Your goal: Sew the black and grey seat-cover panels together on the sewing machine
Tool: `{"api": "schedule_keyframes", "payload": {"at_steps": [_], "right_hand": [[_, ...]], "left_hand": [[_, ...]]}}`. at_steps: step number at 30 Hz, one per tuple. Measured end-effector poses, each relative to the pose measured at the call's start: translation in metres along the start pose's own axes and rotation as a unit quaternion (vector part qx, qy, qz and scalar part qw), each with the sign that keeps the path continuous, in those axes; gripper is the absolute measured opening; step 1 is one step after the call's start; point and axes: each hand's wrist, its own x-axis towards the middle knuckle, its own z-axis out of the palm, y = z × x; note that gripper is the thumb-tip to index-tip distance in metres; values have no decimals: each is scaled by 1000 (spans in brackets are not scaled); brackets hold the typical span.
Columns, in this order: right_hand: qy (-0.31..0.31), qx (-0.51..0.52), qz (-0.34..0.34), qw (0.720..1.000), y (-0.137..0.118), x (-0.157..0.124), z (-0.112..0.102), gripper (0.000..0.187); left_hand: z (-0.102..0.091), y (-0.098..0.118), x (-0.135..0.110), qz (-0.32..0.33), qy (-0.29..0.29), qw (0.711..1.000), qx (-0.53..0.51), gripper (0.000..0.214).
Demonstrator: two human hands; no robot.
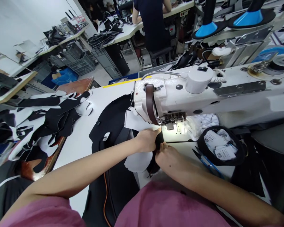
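A white industrial sewing machine stands on a white table, its lamp lighting the plate under the needle. My left hand and my right hand meet just in front of the needle. Both are closed in a pinch on a narrow black cut piece with white backing, which hangs down toward my lap. The fingertips of both hands touch each other on the piece.
A pile of black and white cut pieces lies at the table's left. A black round bowl of white labels and blue-handled scissors sit right of my hands. Another person sits at a far bench; grey crates stand on the floor.
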Motion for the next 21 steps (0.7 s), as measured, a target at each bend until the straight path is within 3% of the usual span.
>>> {"api": "schedule_keyframes", "payload": {"at_steps": [4, 8, 12, 21], "right_hand": [[-10, -24, 8, 1000, 1, 2, 3, 28], [55, -72, 43, 995, 2, 10, 18, 37], [95, -49, 53, 993, 10, 17, 25, 35], [168, -50, 31, 984, 5, 4, 59, 33]], "left_hand": [[3, -1, 2, 11, -8, 1000, -10, 66], [5, 1, 4, 6, 11, 1000, 21, 58], [1, 4, 6, 4, 18, 998, 63, 45], [-1, 10, 10, 31, 21, 999, 27, 28]]}}
